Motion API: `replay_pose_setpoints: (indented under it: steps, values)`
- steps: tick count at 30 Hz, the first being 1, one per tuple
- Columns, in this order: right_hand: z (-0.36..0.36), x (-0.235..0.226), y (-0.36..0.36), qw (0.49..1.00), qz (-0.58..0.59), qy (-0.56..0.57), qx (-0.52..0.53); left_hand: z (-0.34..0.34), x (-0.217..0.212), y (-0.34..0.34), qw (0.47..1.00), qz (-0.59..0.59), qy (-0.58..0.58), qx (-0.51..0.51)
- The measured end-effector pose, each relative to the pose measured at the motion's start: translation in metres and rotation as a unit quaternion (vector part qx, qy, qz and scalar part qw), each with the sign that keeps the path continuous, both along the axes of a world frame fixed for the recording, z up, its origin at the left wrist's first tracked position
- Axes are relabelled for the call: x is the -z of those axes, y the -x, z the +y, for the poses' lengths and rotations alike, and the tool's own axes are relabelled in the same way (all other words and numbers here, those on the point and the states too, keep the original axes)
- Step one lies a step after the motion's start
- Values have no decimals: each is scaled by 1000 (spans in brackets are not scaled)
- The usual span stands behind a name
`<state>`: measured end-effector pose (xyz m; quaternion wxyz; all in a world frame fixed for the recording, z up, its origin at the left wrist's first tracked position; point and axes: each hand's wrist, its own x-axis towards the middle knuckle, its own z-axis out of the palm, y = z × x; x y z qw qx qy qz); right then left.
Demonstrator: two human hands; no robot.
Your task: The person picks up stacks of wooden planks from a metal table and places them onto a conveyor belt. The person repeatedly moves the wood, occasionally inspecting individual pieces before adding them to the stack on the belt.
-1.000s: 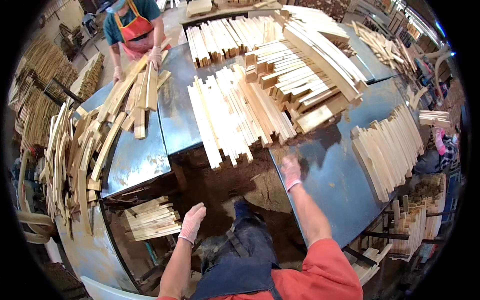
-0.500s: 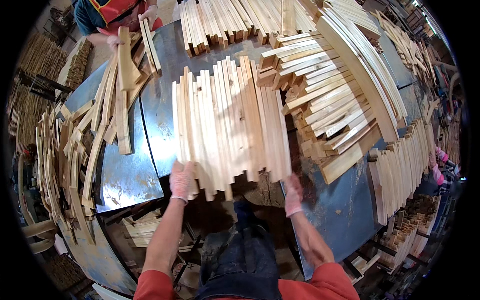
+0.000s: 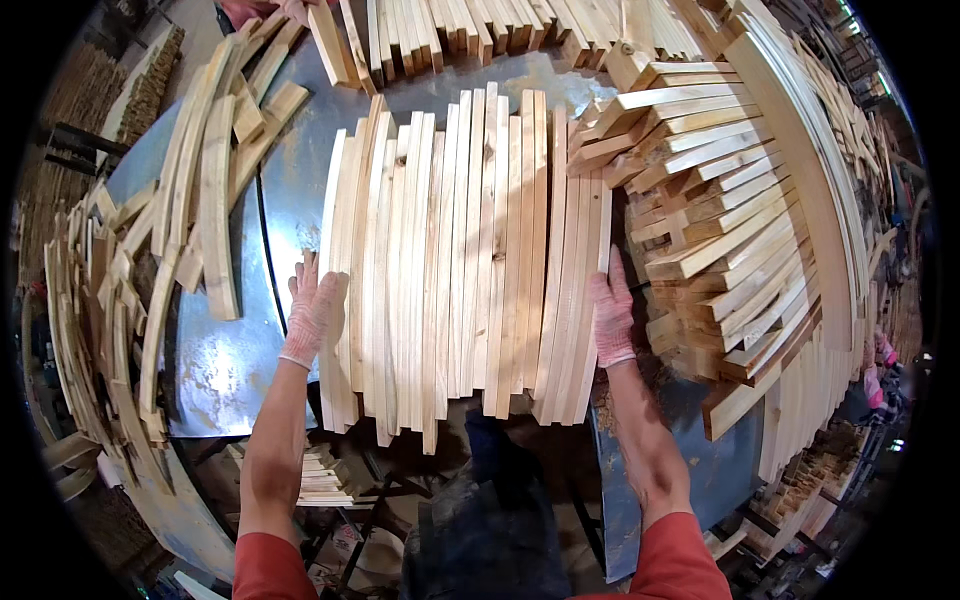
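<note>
A wide row of pale wooden strips [image 3: 455,250] lies side by side in front of me, with uneven near ends jutting over the table's edge. My left hand [image 3: 313,308], in a pinkish knit glove, rests its palm along the row's left side, fingers stretched out and apart. Against the right side lies my right hand [image 3: 611,312], gloved alike, its fingers extended flat along the outermost strip. Neither hand's fingers wrap round a strip. Both palms flank the row at about its middle or nearer half.
A metal-topped table [image 3: 225,370] carries the wood. Crisscrossed stacked strips [image 3: 735,250] stand close on the right, another row [image 3: 480,30] at the far side. Loose curved pieces [image 3: 190,190] pile up at left. A co-worker's gloved hand [image 3: 295,10] shows at the far edge.
Both my hands have moved from the row's near corners forward along its sides. The row sits closer to me, its near ends more level. The co-worker has mostly left the view at the top.
</note>
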<state>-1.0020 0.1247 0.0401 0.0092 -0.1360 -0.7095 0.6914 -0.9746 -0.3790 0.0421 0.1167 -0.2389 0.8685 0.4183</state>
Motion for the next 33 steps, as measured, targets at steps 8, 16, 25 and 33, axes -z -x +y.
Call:
replay_pose_setpoints:
  steps: [8, 16, 25, 33]
  values:
    - [-8, -11, -14, 995, -40, 73, -45, 5, 0, -42, 993, 31, -108, -40]
    - [-12, -23, -116, 984, -153, 56, -73, 26, -63, -175, 941, 6, -295, -164]
    - [4, -37, -116, 903, -336, 230, -136, 32, -69, -227, 826, -73, -483, -281]
    - [5, -58, -147, 909, -315, 215, -168, 43, -132, -291, 824, -28, -470, -314]
